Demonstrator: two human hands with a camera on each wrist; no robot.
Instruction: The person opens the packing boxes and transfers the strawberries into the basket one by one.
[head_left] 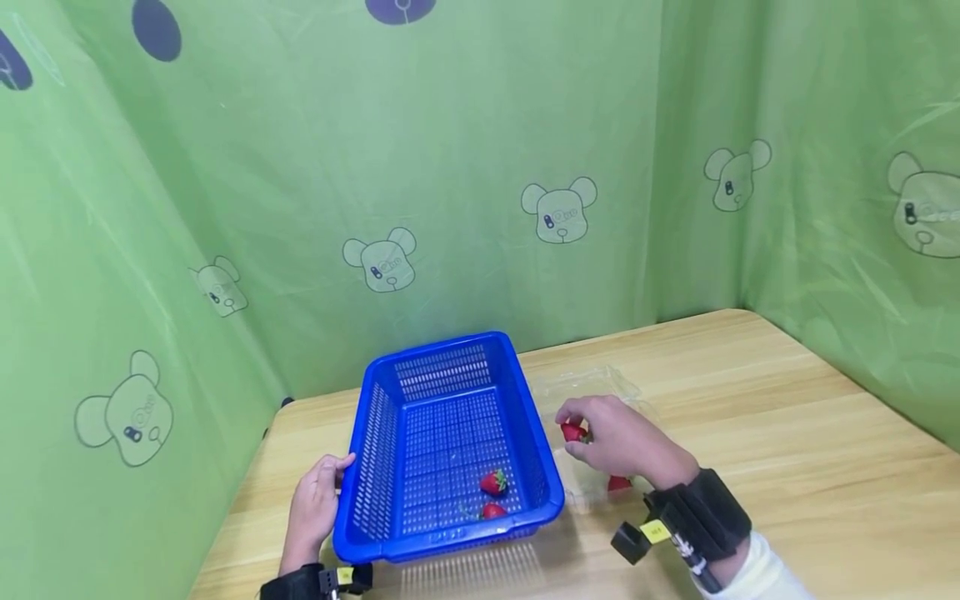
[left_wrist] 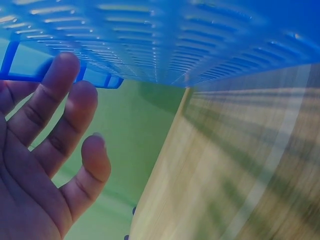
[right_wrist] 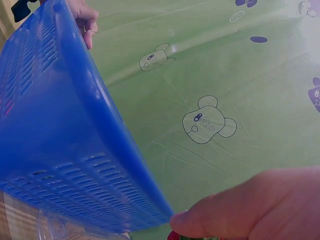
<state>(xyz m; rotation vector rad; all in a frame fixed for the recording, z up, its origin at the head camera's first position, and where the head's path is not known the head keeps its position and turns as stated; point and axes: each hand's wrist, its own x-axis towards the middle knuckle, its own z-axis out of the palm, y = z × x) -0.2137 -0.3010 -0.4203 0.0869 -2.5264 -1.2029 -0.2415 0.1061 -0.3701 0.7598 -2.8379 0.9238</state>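
Note:
My left hand [head_left: 313,504] grips the left rim of a blue plastic basket [head_left: 450,543], thumb on top and fingers below it. In the left wrist view, the perforated side of the basket [left_wrist: 155,45] fills the top, above the curled fingers [left_wrist: 67,135]. Just right of the basket, my right hand [head_left: 618,437] pinches a strawberry [head_left: 573,432] between thumb and fingers. Two more strawberries, one [head_left: 493,482] above the other [head_left: 492,511], lie inside the basket near its front. Another strawberry [head_left: 618,483] shows partly beneath the right wrist.
A clear plastic container [head_left: 585,382] lies right of the basket, partly hidden by my right hand. The wooden table [head_left: 810,467] extends to the right. Green curtains [head_left: 465,167] with bear prints hang behind it and at both sides.

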